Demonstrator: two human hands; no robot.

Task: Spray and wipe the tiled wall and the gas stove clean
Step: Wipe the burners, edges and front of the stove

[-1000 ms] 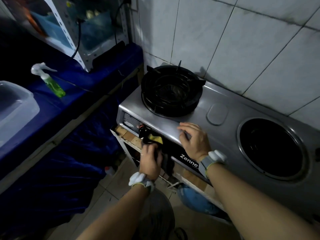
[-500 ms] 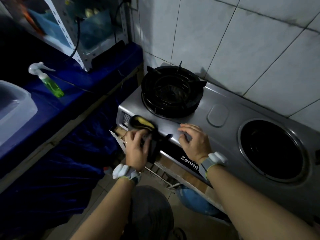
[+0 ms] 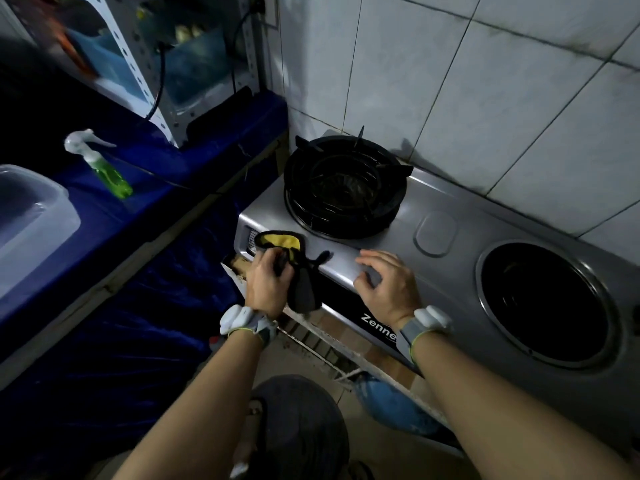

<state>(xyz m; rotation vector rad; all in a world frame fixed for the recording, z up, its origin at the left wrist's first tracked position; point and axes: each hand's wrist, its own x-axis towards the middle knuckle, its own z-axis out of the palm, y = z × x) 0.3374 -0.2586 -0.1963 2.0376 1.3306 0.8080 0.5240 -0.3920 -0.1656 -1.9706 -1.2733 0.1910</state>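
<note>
Clear plastic tub (image 3: 41, 237) on blue-covered counter (image 3: 166, 209), metal rack (image 3: 142, 64) behind

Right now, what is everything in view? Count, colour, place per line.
steel two-burner gas stove: one, silver, against the wall.
round metal pan grate: one, black, on the stove's left burner.
tiled wall: one, white, behind the stove.
cleaning cloth: one, yellow with black edging, at the stove's front left corner.
plastic spray bottle: one, green with white trigger, on the blue covered counter.
plastic tub: one, clear, far left on that counter.
perforated metal rack: one, grey, top left.
wristbands: two, white, one per wrist.
left hand: grips the cloth.
right hand: fingertips on the stove's front edge.
</note>
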